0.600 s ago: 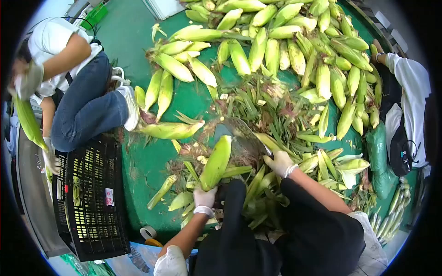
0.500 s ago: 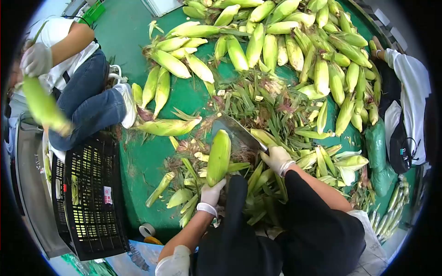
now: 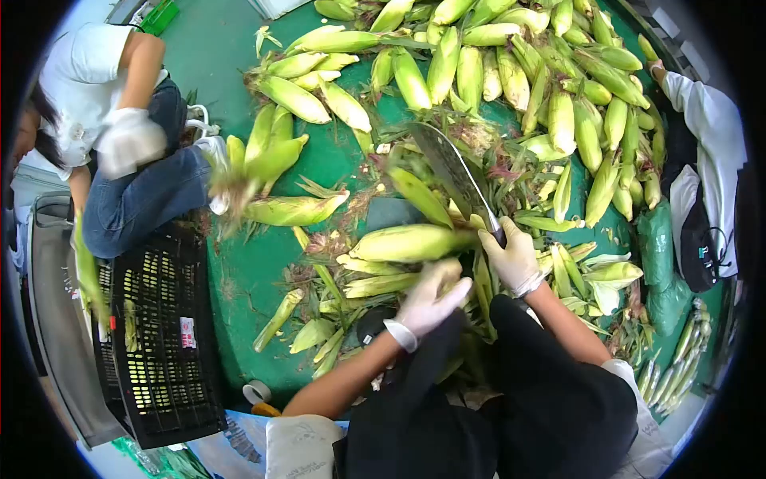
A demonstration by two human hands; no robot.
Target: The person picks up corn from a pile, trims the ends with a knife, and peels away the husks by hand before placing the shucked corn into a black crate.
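My right hand [image 3: 509, 257], in a whitish glove, is closed around the handle of a large knife [image 3: 448, 164]. The broad blade points up and left over the husk scraps. Below and left of the blade lies an ear of corn [image 3: 411, 243] in its pale green husk, its right end blurred. Just under that end is my left hand [image 3: 435, 297], gloved and slightly smeared, with fingers apart and nothing visible in it. A green husk piece [image 3: 421, 195] slants beside the blade. A dark flat block [image 3: 392, 214] shows behind the ear.
A heap of unhusked corn [image 3: 550, 96] covers the back right. Husk scraps [image 3: 471, 156] litter the green surface [image 3: 247, 319]. At left, a co-worker's gloved hand [image 3: 130, 142] hovers near a black crate [image 3: 163, 343]. Another person's sleeve [image 3: 710, 128] is at right.
My left hand has let go of the upright ear and moved up and right; an ear now lies sideways. The knife has swung up and right. The co-worker's blurred ear has left the raised hand.
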